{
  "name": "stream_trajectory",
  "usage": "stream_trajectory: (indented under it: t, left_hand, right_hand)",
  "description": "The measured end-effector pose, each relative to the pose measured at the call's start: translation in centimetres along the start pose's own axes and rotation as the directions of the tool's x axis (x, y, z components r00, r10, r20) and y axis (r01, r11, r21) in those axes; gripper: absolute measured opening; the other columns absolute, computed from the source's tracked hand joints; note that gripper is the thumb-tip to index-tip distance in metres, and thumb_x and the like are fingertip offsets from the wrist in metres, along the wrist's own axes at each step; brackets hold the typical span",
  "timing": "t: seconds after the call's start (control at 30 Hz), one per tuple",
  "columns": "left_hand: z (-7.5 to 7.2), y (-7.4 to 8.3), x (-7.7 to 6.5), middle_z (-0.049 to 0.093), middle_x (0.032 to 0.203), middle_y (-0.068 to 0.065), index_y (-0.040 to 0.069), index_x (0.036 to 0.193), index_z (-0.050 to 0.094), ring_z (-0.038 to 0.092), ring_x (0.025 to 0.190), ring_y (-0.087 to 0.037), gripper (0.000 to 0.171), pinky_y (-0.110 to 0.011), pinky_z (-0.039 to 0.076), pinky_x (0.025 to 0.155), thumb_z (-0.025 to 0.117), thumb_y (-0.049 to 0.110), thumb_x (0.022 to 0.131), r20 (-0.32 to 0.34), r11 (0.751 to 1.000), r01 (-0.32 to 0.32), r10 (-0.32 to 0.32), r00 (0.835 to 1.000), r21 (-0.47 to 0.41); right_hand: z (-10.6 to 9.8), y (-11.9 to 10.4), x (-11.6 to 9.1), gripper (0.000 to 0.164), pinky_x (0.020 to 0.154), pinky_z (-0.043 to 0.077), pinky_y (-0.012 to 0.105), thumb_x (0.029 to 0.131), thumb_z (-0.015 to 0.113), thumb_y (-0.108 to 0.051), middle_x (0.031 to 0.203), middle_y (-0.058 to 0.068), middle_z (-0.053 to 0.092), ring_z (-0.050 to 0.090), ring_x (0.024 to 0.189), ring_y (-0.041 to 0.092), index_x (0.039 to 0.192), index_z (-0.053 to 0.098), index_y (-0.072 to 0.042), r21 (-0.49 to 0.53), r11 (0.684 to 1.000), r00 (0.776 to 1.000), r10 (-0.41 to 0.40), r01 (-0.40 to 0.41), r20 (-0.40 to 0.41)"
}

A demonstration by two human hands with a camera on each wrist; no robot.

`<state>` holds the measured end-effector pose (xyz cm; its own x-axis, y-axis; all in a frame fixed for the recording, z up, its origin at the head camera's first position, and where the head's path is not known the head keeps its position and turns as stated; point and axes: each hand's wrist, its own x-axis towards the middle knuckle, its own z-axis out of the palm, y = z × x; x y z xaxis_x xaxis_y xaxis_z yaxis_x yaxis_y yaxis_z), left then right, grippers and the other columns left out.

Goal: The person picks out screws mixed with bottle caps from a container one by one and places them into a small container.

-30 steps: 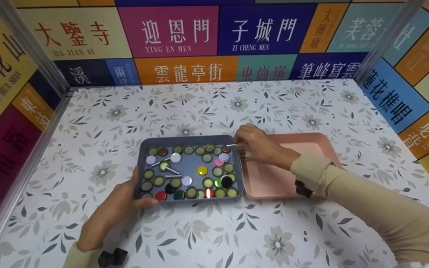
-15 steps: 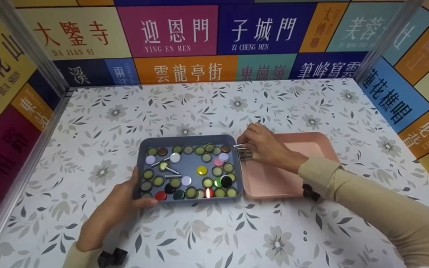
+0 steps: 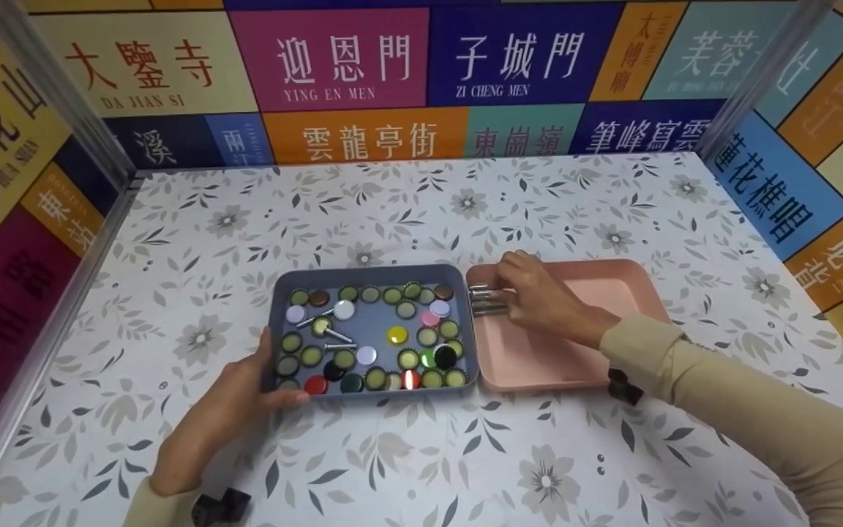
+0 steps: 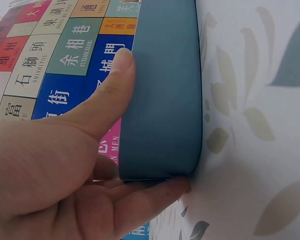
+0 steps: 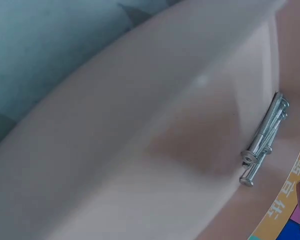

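Note:
My left hand [image 3: 235, 391] grips the left front corner of the blue-grey tray [image 3: 370, 274]; in the left wrist view its thumb [image 4: 112, 87] lies along the tray's wall [image 4: 162, 100]. Bottle caps [image 3: 397, 336] of several colours lie in this tray, with 3 bolts [image 3: 339, 347] among them. My right hand [image 3: 538, 296], fingers bent, is over the left back part of the pink tray [image 3: 575, 380], right at a small pile of bolts [image 3: 489, 304]. In the right wrist view the bolts [image 5: 265, 137] lie against the tray wall. I cannot tell whether the fingertips hold one.
The two trays stand side by side on a white table cover [image 3: 385, 212] with grey flowers and leaves. Panels [image 3: 334, 58] with large characters form the back and sides, with metal posts [image 3: 63, 88] at the corners.
My right hand has moved right with the pinched bolt, from the blue-grey tray's right edge to over the pile in the pink tray. The left hand has kept its place.

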<state>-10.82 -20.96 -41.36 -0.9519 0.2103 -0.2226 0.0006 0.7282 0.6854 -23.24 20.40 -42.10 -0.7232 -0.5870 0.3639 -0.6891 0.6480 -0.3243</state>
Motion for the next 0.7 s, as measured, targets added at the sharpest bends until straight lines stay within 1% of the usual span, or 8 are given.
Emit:
stream_trajectory:
  t: [0.07,0.17,0.2,0.3,0.4,0.43,0.53,0.7]
  left_hand:
    - [0.0,0.0,0.0,0.054,0.139,-0.034,-0.009,0.156,0.002,0.054,0.13,-0.045,0.118,-0.057,0.037,0.116,0.082,0.035,0.081,-0.007,1.0,-0.01,0.01,1.0,0.015]
    - [0.1,0.0,0.0,0.055,0.137,-0.035,-0.01,0.156,0.002,0.057,0.126,-0.045,0.118,-0.057,0.039,0.114,0.082,0.033,0.081,-0.011,0.999,-0.015,0.015,1.0,0.03]
    - [0.1,0.1,0.0,0.055,0.137,-0.035,-0.01,0.156,0.002,0.057,0.127,-0.045,0.118,-0.057,0.039,0.114,0.082,0.034,0.081,-0.01,0.999,-0.012,0.012,1.0,0.03]
    - [0.1,0.1,0.0,0.055,0.138,-0.035,-0.009,0.156,0.002,0.056,0.127,-0.045,0.119,-0.057,0.039,0.115,0.082,0.034,0.081,-0.006,1.0,-0.006,0.006,1.0,0.027]
    - [0.1,0.1,0.1,0.054,0.139,-0.035,-0.009,0.156,0.002,0.055,0.128,-0.046,0.119,-0.057,0.038,0.115,0.082,0.035,0.08,-0.002,1.0,-0.003,0.003,1.0,0.03]
    - [0.1,0.1,0.0,0.053,0.14,-0.035,-0.009,0.156,0.002,0.054,0.129,-0.046,0.119,-0.057,0.037,0.116,0.082,0.035,0.08,0.0,1.0,-0.001,0.001,1.0,0.031]
    - [0.0,0.1,0.0,0.051,0.141,-0.036,-0.01,0.156,0.001,0.052,0.131,-0.047,0.119,-0.058,0.035,0.117,0.082,0.036,0.081,0.004,1.0,-0.002,0.001,1.0,0.031]
    - [0.0,0.0,0.0,0.055,0.138,-0.034,-0.01,0.156,0.001,0.056,0.128,-0.045,0.118,-0.057,0.037,0.116,0.082,0.033,0.081,-0.005,1.0,-0.013,0.013,1.0,0.013]
  right_hand:
    - [0.1,0.1,-0.2,0.013,0.08,0.05,0.041,0.082,0.072,0.004,0.085,0.011,0.061,0.055,0.085,0.027,0.086,0.062,-0.003,0.004,1.0,1.0,0.003,-0.003,0.0]
    - [0.1,0.2,-0.6,0.013,0.082,0.051,0.042,0.082,0.073,0.004,0.085,0.011,0.061,0.055,0.085,0.027,0.084,0.062,-0.003,0.018,1.0,1.0,0.018,-0.018,0.004]
    - [0.1,0.3,-0.7,0.014,0.085,0.052,0.043,0.082,0.073,0.004,0.084,0.011,0.061,0.056,0.085,0.027,0.084,0.061,-0.003,0.023,0.999,1.0,0.023,-0.023,0.006]
    - [0.2,0.5,-0.9,0.014,0.101,0.051,0.048,0.081,0.074,0.004,0.084,0.011,0.062,0.058,0.085,0.027,0.084,0.062,-0.003,0.04,0.998,0.999,0.04,-0.041,0.021]
    - [0.2,0.6,-1.2,0.014,0.108,0.047,0.052,0.081,0.074,0.004,0.082,0.01,0.064,0.06,0.084,0.027,0.084,0.063,-0.004,0.047,0.998,0.998,0.046,-0.048,0.039]
    - [0.2,0.6,-1.2,0.013,0.107,0.047,0.051,0.081,0.074,0.003,0.082,0.01,0.064,0.06,0.084,0.026,0.084,0.063,-0.004,0.045,0.998,0.998,0.047,-0.049,0.044]
    - [0.3,0.5,-1.4,0.012,0.094,0.052,0.046,0.082,0.074,0.002,0.082,0.009,0.064,0.059,0.084,0.026,0.085,0.064,-0.004,0.034,0.998,0.997,0.056,-0.059,0.06]
    - [0.6,0.3,-1.6,0.01,0.086,0.053,0.042,0.083,0.075,-0.002,0.083,0.008,0.065,0.058,0.085,0.023,0.087,0.067,-0.005,0.031,0.994,0.99,0.1,-0.104,0.103]
